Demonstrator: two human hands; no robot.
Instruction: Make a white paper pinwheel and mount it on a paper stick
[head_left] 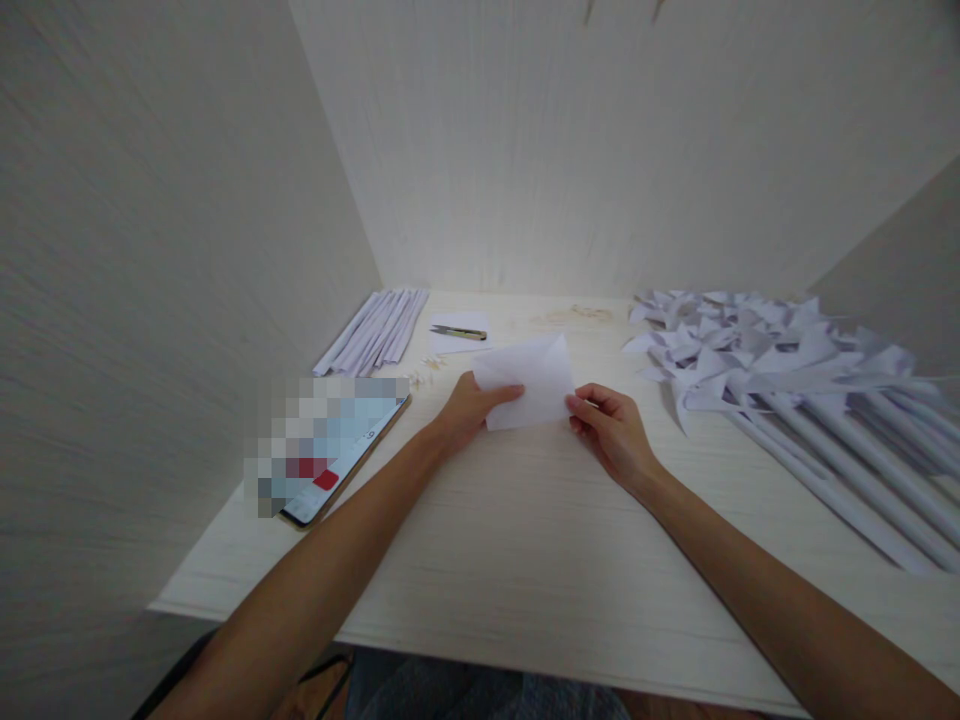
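Your left hand (469, 408) grips the left side of a white sheet (534, 375), thumb lying flat across its face and the fingers underneath, where they cannot be seen. Your right hand (611, 430) pinches the sheet's near right corner between thumb and bent forefinger, the other fingers curled in. The sheet is over the middle of the table (495, 560), tilted; you cannot tell whether its lower edge touches the wood. Just behind it, toward the back edge, a pair of snips (461, 332) lies on a second piece of paper (450, 346).

At the back left corner is a bundle of paper strips (375, 330). Your phone (346, 452) rests near the left edge, much of its screen lost under blocky pixels. Along the right side, from the back right corner, folded paper shapes (750, 345) overlap so closely that you cannot count them; the paper tubes (847, 460) in front of them are cut off by the picture's right border. Below the front edge, your denim-covered lap (487, 692) shows only in part.
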